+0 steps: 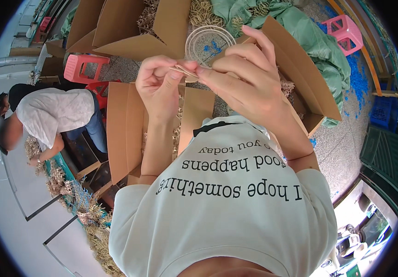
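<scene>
- Matt finish on the held beige piece (185,71)
- Smooth, matt cardboard in the boxes (118,129)
- Smooth plastic in 2 pink stools (75,69)
- Crinkled, shiny plastic in the green sheet (312,53)
- Soft, matt cloth in the lettered shirt (240,226)

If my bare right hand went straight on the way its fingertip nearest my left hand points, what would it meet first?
Your bare right hand would first meet the thin, flat beige piece, then probably your bare left hand, though depth is unclear.
</scene>
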Demonstrator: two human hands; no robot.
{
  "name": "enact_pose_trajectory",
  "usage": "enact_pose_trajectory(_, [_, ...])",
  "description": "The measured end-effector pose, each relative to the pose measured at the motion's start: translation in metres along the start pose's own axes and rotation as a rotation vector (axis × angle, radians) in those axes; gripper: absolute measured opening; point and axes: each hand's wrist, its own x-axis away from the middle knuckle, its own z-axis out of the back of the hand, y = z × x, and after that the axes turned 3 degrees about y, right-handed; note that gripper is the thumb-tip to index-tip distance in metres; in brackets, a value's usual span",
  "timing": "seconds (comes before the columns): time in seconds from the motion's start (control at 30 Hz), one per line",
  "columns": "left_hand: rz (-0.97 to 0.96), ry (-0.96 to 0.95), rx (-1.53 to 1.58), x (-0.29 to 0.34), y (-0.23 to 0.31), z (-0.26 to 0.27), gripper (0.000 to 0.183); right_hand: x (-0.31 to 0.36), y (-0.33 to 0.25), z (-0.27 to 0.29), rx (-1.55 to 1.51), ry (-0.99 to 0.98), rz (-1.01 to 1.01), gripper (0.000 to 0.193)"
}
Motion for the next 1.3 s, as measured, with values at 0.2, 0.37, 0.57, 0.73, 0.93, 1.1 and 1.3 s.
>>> enact_pose_trajectory(0.2, [-0.121, 0.025, -0.128, -0.001, 0.005, -0.005, 0.012, -0.007, -0.005, 0.006, -0.134, -0.053, -0.076, 0.023])
enact_pose_trajectory(0.37, [-0.199, 0.012, -0.202, -0.005, 0.009, -0.006, 0.013, -0.001, -0.002, 0.005, -0.367, -0.122, -0.224, 0.023])
enact_pose_trajectory(0.57, [-0.13, -0.009, -0.122, -0.005, 0.013, -0.008, 0.013, -0.002, 0.002, 0.003, -0.31, -0.077, -0.125, 0.021])
enact_pose_trajectory(0.73, [-0.048, 0.042, -0.041, -0.002, 0.012, -0.014, 0.013, -0.002, 0.002, -0.001, -0.252, 0.039, -0.068, 0.024])
enact_pose_trajectory(0.93, [0.019, 0.057, -0.08, -0.003, 0.017, -0.014, 0.016, -0.006, 0.006, 0.005, -0.423, -0.066, -0.144, 0.022])
enact_pose_trajectory(1.1, [0.059, 0.038, -0.084, -0.004, 0.021, -0.012, 0.016, -0.008, 0.011, 0.009, -0.616, -0.182, -0.237, 0.018])
enact_pose_trajectory(1.3, [0.027, -0.004, -0.053, -0.009, 0.018, -0.013, 0.015, -0.007, 0.016, 0.012, -0.562, -0.209, -0.196, 0.021])
